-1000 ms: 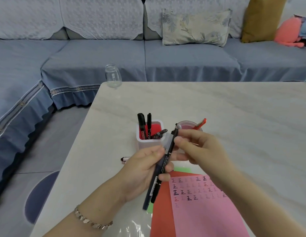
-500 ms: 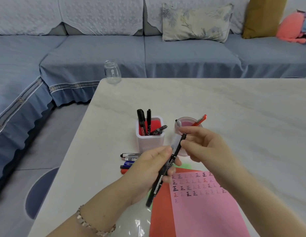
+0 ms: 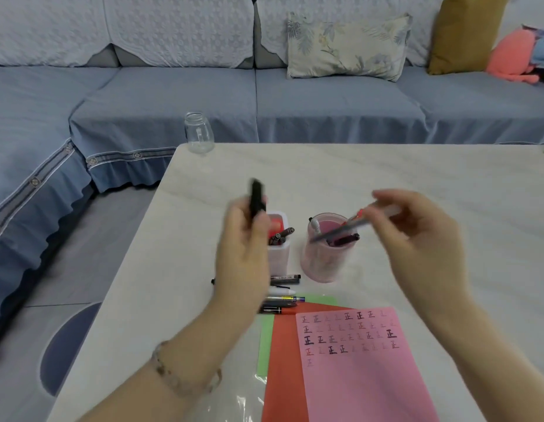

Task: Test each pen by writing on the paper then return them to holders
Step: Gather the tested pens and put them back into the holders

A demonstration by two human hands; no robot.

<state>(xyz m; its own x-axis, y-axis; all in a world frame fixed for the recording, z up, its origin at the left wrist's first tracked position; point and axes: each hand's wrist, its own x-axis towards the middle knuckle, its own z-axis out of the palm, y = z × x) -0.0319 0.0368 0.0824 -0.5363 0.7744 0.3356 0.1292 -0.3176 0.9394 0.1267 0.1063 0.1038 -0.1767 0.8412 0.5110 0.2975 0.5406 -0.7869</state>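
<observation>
Two hands raised above the table [image 3: 416,178], well apart, both blurred. Left hand [image 3: 245,254] curled round a black pen [image 3: 257,197], held upright in front of the white square holder [image 3: 279,257], only its upper end showing above the fingers. Right hand [image 3: 416,236] pinching a slim pen [image 3: 340,229] between thumb and fingertips, tilted, dark end pointing down and left over the mouth of the round pink holder [image 3: 321,266]; touching the rim or not, impossible to tell.

Several pens [image 3: 283,234] leaning inside the square holder against its red lining; a red pen [image 3: 359,215] and a few more in the round one. Both holders side by side, just apart, toward the left edge of the surface. Four or so loose pens [image 3: 284,280] lying flat just in front of the square holder, partly hidden by the left wrist.

Nearer the front edge, a pink paper [image 3: 356,376] with rows of handwritten characters in black, red and fainter inks, lying on a red sheet [image 3: 286,360], that in turn on a green sheet [image 3: 266,345]. Clear plastic film [image 3: 234,403] at the front edge. Bead bracelet [image 3: 185,379] on the left wrist. Glass jar [image 3: 198,132] upright at the far left corner. Beyond the far edge, a blue sofa [image 3: 325,102] with a patterned cushion [image 3: 346,45], a mustard cushion [image 3: 465,32] and a coral soft toy [image 3: 511,54].
</observation>
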